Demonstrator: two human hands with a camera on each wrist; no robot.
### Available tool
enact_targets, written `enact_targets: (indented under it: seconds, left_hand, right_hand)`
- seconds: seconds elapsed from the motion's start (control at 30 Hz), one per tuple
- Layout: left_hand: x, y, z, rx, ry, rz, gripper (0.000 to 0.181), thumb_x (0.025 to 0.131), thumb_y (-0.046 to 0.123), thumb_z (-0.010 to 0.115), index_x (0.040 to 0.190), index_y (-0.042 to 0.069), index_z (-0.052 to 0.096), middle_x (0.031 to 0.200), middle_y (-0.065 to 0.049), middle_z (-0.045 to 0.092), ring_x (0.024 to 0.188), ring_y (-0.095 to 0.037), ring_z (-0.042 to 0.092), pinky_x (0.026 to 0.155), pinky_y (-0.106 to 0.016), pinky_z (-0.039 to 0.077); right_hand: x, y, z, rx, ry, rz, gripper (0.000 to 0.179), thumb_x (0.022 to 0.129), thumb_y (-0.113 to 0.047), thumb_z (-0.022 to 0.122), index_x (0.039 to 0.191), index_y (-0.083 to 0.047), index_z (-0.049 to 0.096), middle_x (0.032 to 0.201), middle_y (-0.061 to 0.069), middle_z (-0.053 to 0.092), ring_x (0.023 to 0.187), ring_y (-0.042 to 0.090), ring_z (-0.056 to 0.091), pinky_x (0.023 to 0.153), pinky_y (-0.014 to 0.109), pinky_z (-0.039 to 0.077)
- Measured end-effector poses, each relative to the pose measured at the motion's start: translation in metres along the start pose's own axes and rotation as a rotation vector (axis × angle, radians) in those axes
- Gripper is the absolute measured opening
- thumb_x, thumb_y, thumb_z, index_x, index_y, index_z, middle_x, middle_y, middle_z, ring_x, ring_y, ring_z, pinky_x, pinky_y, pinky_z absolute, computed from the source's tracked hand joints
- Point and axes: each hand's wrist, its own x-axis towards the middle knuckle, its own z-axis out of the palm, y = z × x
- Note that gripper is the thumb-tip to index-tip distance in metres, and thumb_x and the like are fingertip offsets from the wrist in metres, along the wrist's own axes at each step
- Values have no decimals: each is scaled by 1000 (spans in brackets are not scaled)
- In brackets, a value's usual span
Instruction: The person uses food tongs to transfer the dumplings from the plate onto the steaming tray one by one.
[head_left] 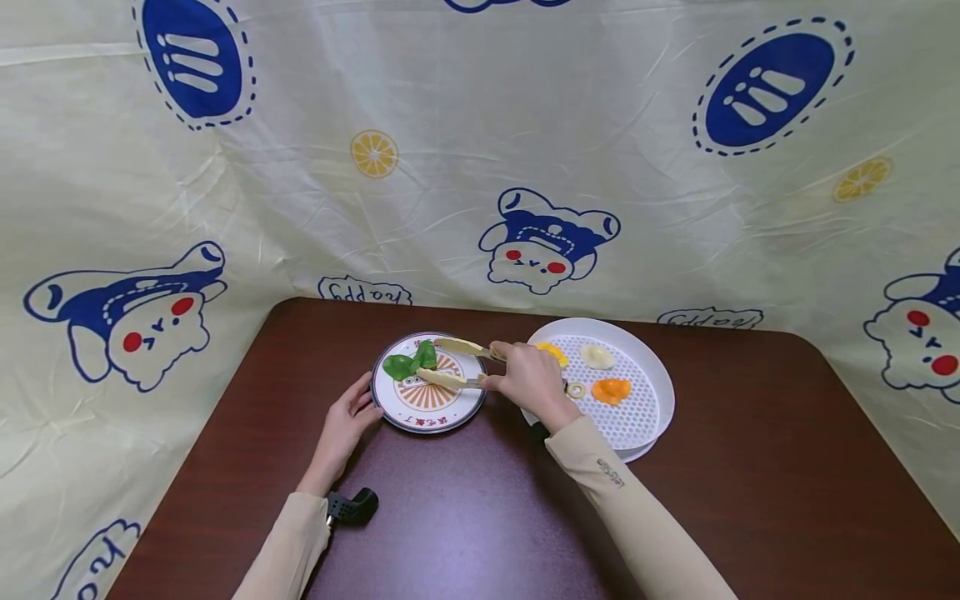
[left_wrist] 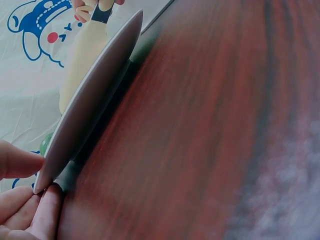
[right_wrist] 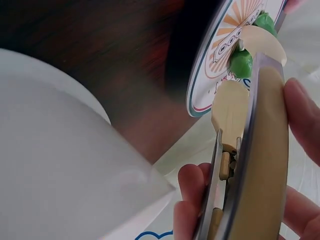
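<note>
Logging from the dark red-brown wood-grain table point(head_left: 450, 533): round white perforated plastic tray point(head_left: 662, 383) at 3 o'clock of a round white plate point(head_left: 397, 400) with orange sunburst print. My left hand point(head_left: 351, 417) pinches the plate's rim near 9, thumb above, fingers beneath. My right hand point(head_left: 531, 379) grips beige-tipped metal tongs point(head_left: 441, 380), arms spread, entering from 3. Bright green leaves point(head_left: 397, 367) lie near the plate's 11; tip contact unclear. On the tray: ruffled orange piece point(head_left: 611, 391) near centre, pale oval piece point(head_left: 597, 357) at 12, yellow piece point(head_left: 553, 353) at 10, small pale ring point(head_left: 576, 390) at 9. Judgement: early stage; leaves on plate, four visible pieces left.
</note>
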Motion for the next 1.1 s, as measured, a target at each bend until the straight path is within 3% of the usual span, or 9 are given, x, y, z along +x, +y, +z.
enact_targets:
  seconds: [0.13,0.37,0.7,1.1]
  left_hand:
    - [0,0,0,8,6,-1,62,88,-8,55,146,-4,32,144,-26,37,130,-34,38,84,-10,39]
    - [-1,-1,1,19,1,-2,62,89,-6,56,147,-3,32,146,-24,35,131,-34,37,85,-11,39]
    - [-1,0,-1,16,-7,0,63,90,-6,55,147,-3,30,147,-24,33,132,-34,36,84,-9,38]
    - [-2,1,-1,8,-12,4,63,90,-6,55,147,-3,30,148,-23,33,132,-34,36,84,-9,39]
  right_hand:
    - [3,-3,1,-2,-13,10,40,76,-38,79,107,-15,69,80,3,63,65,22,54,51,35,40]
    - [2,-1,3,24,-20,26,29,78,-35,78,99,-16,70,68,-1,54,60,20,48,51,32,35]
    - [-9,9,-6,49,64,-5,29,76,-39,78,97,-20,69,64,-3,52,61,21,49,49,36,37]
    - [-28,22,-27,131,90,-29,40,76,-38,78,111,-19,72,81,-4,65,65,18,49,51,33,38]
